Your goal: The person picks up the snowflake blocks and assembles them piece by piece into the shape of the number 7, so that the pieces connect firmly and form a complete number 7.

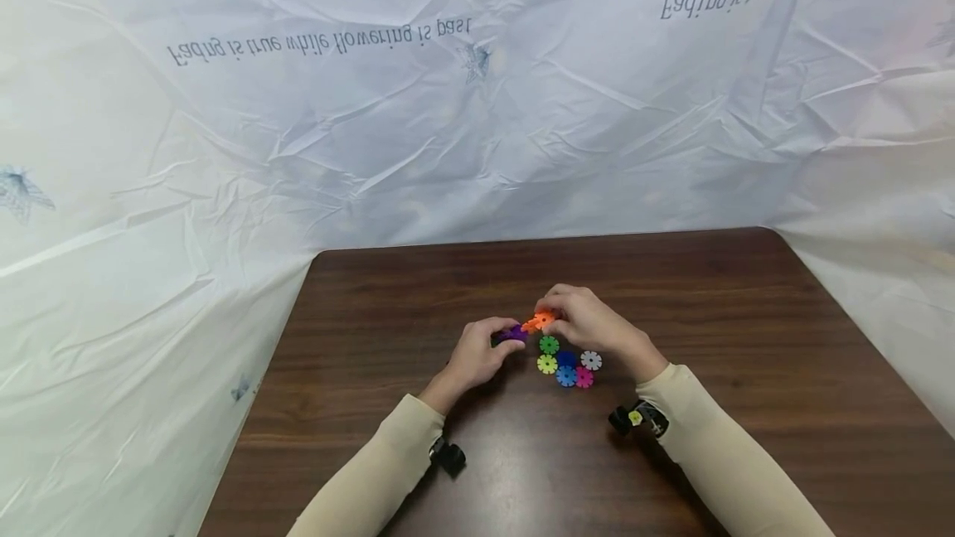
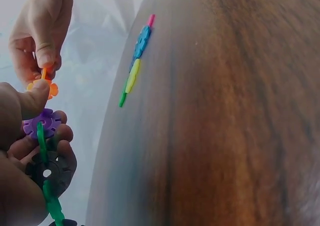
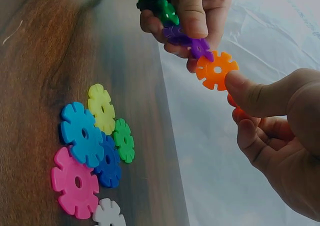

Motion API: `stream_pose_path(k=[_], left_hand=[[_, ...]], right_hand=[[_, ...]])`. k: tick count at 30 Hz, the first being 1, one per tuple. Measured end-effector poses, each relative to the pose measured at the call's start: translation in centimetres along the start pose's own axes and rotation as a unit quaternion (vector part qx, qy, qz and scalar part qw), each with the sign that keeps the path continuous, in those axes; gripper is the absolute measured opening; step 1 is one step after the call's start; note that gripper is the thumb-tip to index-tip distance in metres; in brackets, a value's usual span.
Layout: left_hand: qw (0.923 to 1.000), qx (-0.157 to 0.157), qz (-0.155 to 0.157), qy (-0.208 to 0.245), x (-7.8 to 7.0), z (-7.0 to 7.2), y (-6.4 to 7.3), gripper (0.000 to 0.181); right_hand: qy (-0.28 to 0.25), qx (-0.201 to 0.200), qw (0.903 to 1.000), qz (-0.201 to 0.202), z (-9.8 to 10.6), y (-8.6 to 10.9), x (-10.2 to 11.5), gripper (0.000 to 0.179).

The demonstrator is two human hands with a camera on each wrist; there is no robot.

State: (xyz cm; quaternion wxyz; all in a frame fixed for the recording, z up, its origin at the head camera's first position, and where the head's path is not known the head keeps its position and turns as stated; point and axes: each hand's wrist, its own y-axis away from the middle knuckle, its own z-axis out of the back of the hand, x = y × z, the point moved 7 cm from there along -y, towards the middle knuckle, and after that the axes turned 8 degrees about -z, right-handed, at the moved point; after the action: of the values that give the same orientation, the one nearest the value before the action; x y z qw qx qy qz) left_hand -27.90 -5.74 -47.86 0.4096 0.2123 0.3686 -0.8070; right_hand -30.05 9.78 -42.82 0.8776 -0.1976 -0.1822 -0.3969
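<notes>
My left hand (image 1: 477, 352) grips a chain of notched plastic snowflake discs, with the thumb on top. In the left wrist view the chain runs from a purple disc (image 2: 44, 122) through a green disc (image 2: 41, 142) and a black disc (image 2: 50, 173) to another green disc (image 2: 53, 203). My right hand (image 1: 589, 320) pinches orange snowflake discs between thumb and fingers. One orange disc (image 3: 217, 70) faces the right wrist camera, its edge meeting a purple disc (image 3: 201, 49) at the chain's end. A second orange piece (image 3: 234, 106) is partly hidden under the right thumb.
Loose snowflake discs lie close together on the brown wooden table (image 1: 388, 297), below the hands: green (image 1: 549, 345), yellow (image 1: 547, 365), dark blue (image 1: 567, 359), light blue (image 1: 565, 376), pink (image 1: 584, 377) and white (image 1: 591, 360). A white printed sheet (image 1: 448, 164) hangs behind the table.
</notes>
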Motion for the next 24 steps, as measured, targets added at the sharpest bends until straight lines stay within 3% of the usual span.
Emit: stream_pose_path(k=[12,24], left_hand=[[0.9992,0.015,0.037,-0.003,0.52,0.51,0.06,0.034],[0.9991,0.022,0.034,0.007,0.76,0.42,-0.05,0.032]], right_hand=[[-0.009,0.001,0.9996,-0.026,-0.24,-0.46,-0.36,0.028],[-0.016,-0.005,0.9988,-0.046,-0.38,-0.41,-0.77,0.030]])
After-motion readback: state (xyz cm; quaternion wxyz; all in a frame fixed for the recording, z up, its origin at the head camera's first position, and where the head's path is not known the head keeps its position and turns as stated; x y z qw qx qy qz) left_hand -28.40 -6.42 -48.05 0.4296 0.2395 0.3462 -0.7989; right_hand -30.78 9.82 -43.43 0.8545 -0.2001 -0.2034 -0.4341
